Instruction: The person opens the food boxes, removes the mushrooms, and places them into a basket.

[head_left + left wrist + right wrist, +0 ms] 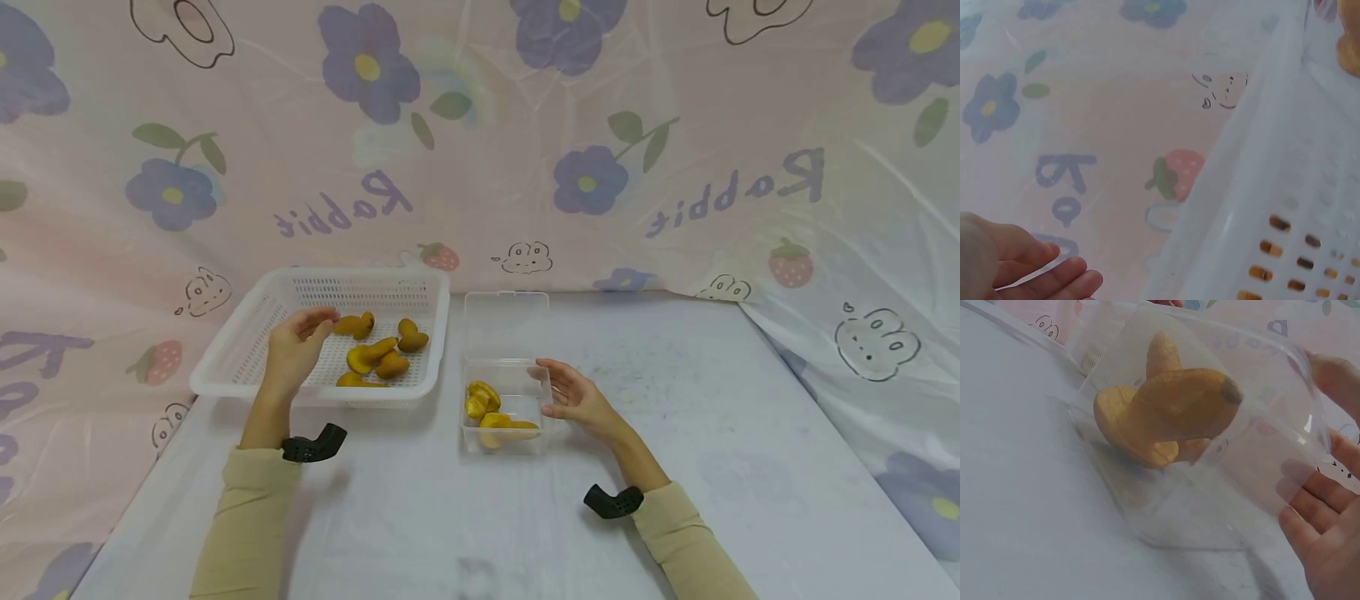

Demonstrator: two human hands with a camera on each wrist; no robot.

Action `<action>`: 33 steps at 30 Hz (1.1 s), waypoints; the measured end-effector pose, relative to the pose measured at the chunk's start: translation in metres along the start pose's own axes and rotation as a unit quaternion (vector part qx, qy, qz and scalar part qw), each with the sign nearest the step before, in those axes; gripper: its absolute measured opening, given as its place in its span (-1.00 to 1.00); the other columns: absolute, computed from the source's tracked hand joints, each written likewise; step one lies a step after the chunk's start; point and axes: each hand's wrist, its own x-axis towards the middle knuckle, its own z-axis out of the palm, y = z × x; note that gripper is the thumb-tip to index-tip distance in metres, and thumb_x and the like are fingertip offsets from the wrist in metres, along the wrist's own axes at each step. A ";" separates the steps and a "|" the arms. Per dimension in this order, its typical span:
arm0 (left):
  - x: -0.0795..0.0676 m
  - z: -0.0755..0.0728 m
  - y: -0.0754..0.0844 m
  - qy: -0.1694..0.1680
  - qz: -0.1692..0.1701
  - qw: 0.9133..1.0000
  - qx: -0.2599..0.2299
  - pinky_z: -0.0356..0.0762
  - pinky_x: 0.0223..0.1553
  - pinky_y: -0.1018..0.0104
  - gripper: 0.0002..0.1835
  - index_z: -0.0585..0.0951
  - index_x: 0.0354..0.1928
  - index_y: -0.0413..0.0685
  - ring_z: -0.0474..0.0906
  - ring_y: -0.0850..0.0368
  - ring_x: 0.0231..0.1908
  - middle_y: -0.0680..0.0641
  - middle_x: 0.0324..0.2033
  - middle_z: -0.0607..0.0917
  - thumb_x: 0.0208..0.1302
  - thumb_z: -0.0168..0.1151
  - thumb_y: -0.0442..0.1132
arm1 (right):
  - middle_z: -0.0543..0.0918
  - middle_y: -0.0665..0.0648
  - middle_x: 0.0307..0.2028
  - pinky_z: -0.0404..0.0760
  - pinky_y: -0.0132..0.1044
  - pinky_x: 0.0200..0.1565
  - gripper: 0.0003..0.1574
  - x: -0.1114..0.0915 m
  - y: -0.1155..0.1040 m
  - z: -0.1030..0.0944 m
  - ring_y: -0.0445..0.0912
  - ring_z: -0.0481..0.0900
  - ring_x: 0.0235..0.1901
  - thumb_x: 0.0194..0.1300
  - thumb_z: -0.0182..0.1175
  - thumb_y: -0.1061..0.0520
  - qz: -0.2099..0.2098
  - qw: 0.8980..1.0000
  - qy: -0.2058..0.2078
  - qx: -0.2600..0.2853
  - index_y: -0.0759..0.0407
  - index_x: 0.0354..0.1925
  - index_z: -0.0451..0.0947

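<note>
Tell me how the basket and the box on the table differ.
The basket is white with perforated walls; the box is clear with solid walls. The basket is larger than the box. The box has an open lid; the basket shows none. Both stand on the table and hold yellow-brown pieces.

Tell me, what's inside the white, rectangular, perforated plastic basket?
Several brownish-yellow, curved, lumpy pieces lie on the floor of the basket. The person's left hand covers part of the interior, so whatever lies directly behind it can't be seen.
</note>
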 end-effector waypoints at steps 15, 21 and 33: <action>-0.019 0.021 0.035 -0.093 0.062 0.993 -0.035 0.53 0.11 0.61 -0.66 0.55 0.11 -0.22 0.52 0.53 -0.06 -0.25 0.06 0.65 0.45 0.05 -0.17 | 0.39 0.04 0.32 0.31 -0.63 0.33 -0.02 0.001 -0.005 0.002 -0.40 0.37 0.29 0.18 0.34 0.22 0.045 0.999 0.022 -0.005 0.38 0.41 0.05; -0.024 0.033 0.044 -0.116 0.089 0.986 -0.076 0.47 -0.03 0.82 -0.68 0.55 0.08 -0.35 0.56 0.50 -0.09 -0.35 0.02 0.63 0.41 0.09 -0.28 | 0.37 0.15 0.34 0.32 -0.62 0.33 -0.04 0.001 -0.006 0.002 -0.38 0.37 0.29 0.20 0.32 0.22 0.040 0.999 0.021 -0.009 0.39 0.41 0.05; -0.030 0.053 0.058 -0.146 0.110 0.979 -0.091 0.51 -0.04 0.77 -0.72 0.56 0.06 -0.37 0.63 -0.12 0.05 -0.35 0.02 0.65 0.37 0.10 -0.37 | 0.38 0.09 0.32 0.31 -0.63 0.33 -0.02 0.000 -0.005 0.001 -0.40 0.36 0.28 0.19 0.33 0.19 0.049 0.998 0.022 -0.010 0.39 0.41 0.04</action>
